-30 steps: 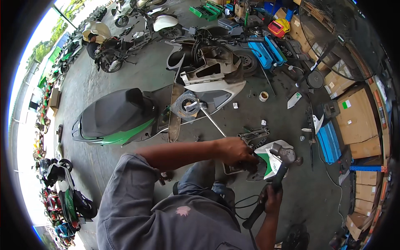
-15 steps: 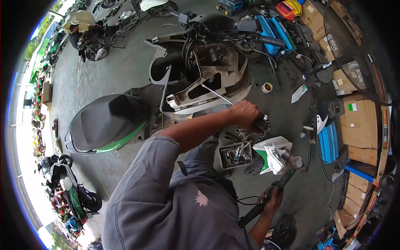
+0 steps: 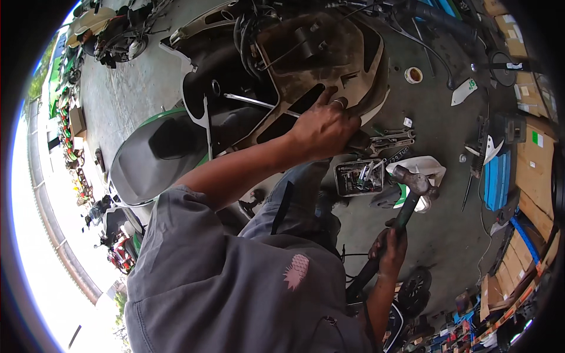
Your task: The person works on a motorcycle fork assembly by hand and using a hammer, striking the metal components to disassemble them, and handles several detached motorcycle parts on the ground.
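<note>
My left hand [image 3: 323,126] is closed round a long steel bar [image 3: 250,101] with a dark grip, held across the dusty plastic body shell [image 3: 353,82] of a scooter; the bar's far end is over the shell's dark opening. My right hand [image 3: 389,250] grips a hammer [image 3: 406,209], its metal head raised beside a white-and-green fairing piece [image 3: 432,167]. A metal tray of small tools [image 3: 359,178] and several wrenches [image 3: 394,138] lie on the floor between my hands. A black-and-green seat section [image 3: 141,170] lies left of the shell.
Blue toolboxes [image 3: 497,179] and cardboard boxes [image 3: 532,165] line the right side, with a cable on the floor. A small tub [image 3: 413,75] and a white panel [image 3: 463,91] lie at the upper right. Partly stripped scooters [image 3: 118,41] stand at the back left.
The view has shifted closer over the body shell. My left hand has moved forward and up with the bar onto the shell. My right hand still holds the hammer, slightly higher in view.
</note>
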A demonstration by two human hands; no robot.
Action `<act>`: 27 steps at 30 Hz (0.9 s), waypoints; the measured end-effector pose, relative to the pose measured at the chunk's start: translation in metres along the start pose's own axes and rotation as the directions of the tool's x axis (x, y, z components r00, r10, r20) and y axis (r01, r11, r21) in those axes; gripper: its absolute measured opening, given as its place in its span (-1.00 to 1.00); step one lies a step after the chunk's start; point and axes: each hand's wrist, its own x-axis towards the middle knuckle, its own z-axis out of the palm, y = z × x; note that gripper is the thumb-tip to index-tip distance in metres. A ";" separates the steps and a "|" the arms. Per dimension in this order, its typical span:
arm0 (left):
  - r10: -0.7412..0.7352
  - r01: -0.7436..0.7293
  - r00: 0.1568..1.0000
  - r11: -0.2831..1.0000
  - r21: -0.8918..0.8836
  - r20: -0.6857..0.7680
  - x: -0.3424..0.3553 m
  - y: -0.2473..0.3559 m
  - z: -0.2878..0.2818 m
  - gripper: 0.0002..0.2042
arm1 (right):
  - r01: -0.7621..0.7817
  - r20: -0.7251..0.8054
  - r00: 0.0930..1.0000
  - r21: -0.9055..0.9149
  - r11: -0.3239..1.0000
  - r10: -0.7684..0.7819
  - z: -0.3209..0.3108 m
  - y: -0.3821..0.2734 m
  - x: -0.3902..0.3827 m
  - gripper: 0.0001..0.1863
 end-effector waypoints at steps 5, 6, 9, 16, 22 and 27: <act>-0.081 0.083 0.996 0.995 -0.051 0.042 0.002 -0.001 0.004 -0.77 | -0.077 0.032 0.997 -0.002 0.997 0.077 0.001 0.016 0.010 -0.70; -0.083 0.085 0.996 0.995 -0.058 0.042 0.005 0.000 0.004 -0.75 | -0.083 0.033 0.996 0.005 0.997 0.083 -0.001 0.019 0.009 -0.70; -0.071 0.073 0.997 0.996 -0.043 0.038 0.010 -0.001 0.007 -0.72 | -0.097 0.032 0.995 0.031 0.995 0.096 -0.007 0.027 0.007 -0.71; -0.089 0.089 0.996 0.995 -0.038 0.010 0.005 0.000 0.009 -0.70 | -0.084 -0.045 0.995 0.044 0.995 0.086 -0.021 0.035 0.002 -0.70; -0.065 0.065 0.998 0.998 0.000 0.020 0.007 -0.002 0.009 -0.69 | -0.074 -0.069 0.995 0.031 0.997 0.076 -0.029 0.040 0.000 -0.66; 0.050 -0.034 0.987 0.994 0.107 -0.152 0.004 -0.002 0.011 -0.67 | -0.076 -0.055 0.995 0.169 0.983 0.087 -0.020 0.037 0.001 -0.59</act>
